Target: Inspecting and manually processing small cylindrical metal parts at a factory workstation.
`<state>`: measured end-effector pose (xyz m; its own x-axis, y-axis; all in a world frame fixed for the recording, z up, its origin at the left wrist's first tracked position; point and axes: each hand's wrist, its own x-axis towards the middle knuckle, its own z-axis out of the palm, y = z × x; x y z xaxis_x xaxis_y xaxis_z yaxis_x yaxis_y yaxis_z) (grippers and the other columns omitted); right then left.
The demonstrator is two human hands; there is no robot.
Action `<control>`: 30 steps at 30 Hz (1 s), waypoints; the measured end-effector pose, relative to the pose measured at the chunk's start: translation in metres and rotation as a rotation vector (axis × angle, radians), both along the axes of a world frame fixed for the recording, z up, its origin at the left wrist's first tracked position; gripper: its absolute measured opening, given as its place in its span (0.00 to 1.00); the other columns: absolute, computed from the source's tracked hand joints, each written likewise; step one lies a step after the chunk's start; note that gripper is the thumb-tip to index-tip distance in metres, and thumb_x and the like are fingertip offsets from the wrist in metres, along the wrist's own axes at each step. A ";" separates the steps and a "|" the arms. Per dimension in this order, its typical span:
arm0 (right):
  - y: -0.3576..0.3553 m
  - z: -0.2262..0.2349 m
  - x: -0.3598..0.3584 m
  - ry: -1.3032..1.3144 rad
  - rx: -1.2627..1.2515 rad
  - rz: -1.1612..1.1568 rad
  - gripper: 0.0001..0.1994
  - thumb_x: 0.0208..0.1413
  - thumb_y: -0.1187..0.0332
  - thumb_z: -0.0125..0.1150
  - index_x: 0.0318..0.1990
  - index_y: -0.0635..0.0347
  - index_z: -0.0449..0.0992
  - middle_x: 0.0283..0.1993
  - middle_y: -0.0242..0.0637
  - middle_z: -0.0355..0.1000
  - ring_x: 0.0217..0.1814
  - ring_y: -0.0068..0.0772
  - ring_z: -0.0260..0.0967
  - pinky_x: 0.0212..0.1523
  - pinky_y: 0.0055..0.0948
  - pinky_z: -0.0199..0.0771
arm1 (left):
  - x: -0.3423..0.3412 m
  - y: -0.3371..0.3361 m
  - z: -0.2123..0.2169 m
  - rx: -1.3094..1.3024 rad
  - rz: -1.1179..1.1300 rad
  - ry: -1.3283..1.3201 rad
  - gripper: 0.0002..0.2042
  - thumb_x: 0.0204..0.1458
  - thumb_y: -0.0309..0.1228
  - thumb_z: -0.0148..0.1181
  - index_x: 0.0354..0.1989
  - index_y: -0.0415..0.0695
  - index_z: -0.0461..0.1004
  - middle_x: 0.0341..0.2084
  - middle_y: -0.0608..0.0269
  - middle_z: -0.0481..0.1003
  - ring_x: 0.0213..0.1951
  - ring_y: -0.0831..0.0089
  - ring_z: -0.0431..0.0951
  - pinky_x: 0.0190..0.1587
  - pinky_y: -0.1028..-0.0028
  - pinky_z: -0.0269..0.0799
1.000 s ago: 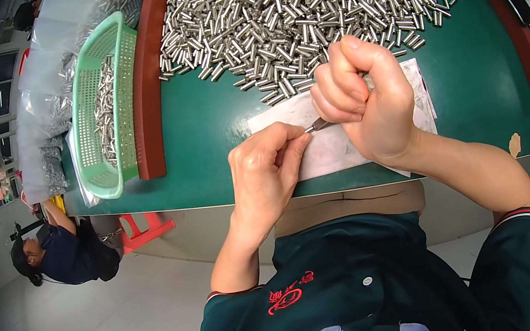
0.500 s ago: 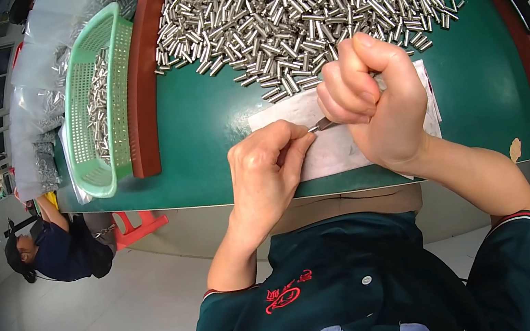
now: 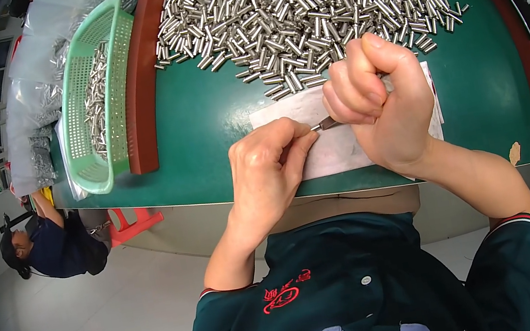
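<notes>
My left hand [image 3: 268, 165] is closed in a pinch, thumb against fingers, at the near edge of the table. A small shiny metal bit shows at its fingertips, mostly hidden. Wrapped in a fist, my right hand [image 3: 383, 102] grips a slim dark-handled tool [image 3: 328, 123]. The tool's thin end points left and meets the left fingertips; its exact kind is hidden by the fist. Both hands are over a smudged white sheet [image 3: 340, 157]. Beyond them spreads a large heap of short silver metal pins [image 3: 297, 15].
The green tabletop [image 3: 202, 120] has a red-brown rail [image 3: 141, 116] on the left and another rail [image 3: 513, 36] on the right. Left of it stand a light-green basket [image 3: 94, 187] of pins and clear plastic bags [image 3: 30, 126]. A person [image 3: 59, 246] works at far left by a red stool [image 3: 142, 223].
My right hand and the tool have shifted very slightly to the right. The left hand keeps its pinch at nearly the same spot. The whole view has tilted a little.
</notes>
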<state>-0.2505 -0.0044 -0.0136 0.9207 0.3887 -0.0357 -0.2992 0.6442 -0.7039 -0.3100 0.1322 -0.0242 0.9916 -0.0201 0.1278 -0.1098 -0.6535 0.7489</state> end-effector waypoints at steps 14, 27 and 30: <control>0.002 -0.002 -0.001 -0.035 -0.037 0.014 0.19 0.54 0.62 0.34 0.11 0.52 0.49 0.08 0.24 0.43 0.11 0.18 0.34 0.15 0.20 0.38 | 0.000 -0.001 0.000 0.000 -0.003 0.003 0.05 0.36 0.20 0.59 0.17 0.38 0.68 0.12 0.55 0.67 0.16 0.61 0.68 0.19 0.70 0.62; 0.001 -0.001 0.003 0.004 -0.010 0.007 0.19 0.52 0.63 0.35 0.10 0.51 0.49 0.07 0.24 0.43 0.10 0.17 0.34 0.14 0.21 0.37 | -0.001 0.002 -0.001 0.007 -0.032 -0.023 0.05 0.36 0.21 0.58 0.17 0.38 0.67 0.13 0.55 0.67 0.17 0.59 0.68 0.19 0.69 0.62; 0.001 0.001 0.002 -0.006 -0.011 0.012 0.19 0.52 0.63 0.35 0.10 0.52 0.49 0.07 0.24 0.43 0.10 0.17 0.34 0.14 0.21 0.37 | -0.001 0.002 0.001 0.006 -0.027 -0.026 0.05 0.36 0.20 0.58 0.17 0.38 0.67 0.13 0.55 0.67 0.17 0.59 0.68 0.19 0.69 0.62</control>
<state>-0.2482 -0.0032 -0.0122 0.9164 0.3988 -0.0351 -0.3027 0.6327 -0.7128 -0.3110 0.1337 -0.0233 0.9870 -0.0477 0.1537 -0.1471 -0.6544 0.7417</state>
